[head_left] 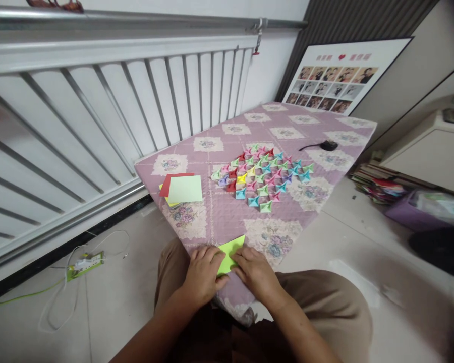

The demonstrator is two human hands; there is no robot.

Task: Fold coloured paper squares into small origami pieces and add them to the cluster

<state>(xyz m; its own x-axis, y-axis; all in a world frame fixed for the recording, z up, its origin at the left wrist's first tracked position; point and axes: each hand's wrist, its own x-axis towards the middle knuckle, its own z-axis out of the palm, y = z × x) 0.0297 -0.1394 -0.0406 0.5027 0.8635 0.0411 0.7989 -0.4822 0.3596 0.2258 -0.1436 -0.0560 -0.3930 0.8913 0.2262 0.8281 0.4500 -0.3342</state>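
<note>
A sheet of lime-green origami paper lies at the near corner of the table, between my two hands. My left hand covers its left part, thumb and fingers closed about that edge. From the other side my right hand presses its fingertips onto the paper's right edge. How the paper is folded under the fingers cannot be made out. Beyond the hands stand several small folded paper pieces in rows, coloured green, pink, blue, red, yellow and purple. To their left rests a stack of square paper sheets, pale green on top, with red and yellow beneath.
A purple floral cloth covers the table. Against its left side runs a white radiator. A black object with a cord lies on the far right. On the floor at left sits a power strip with loose cables.
</note>
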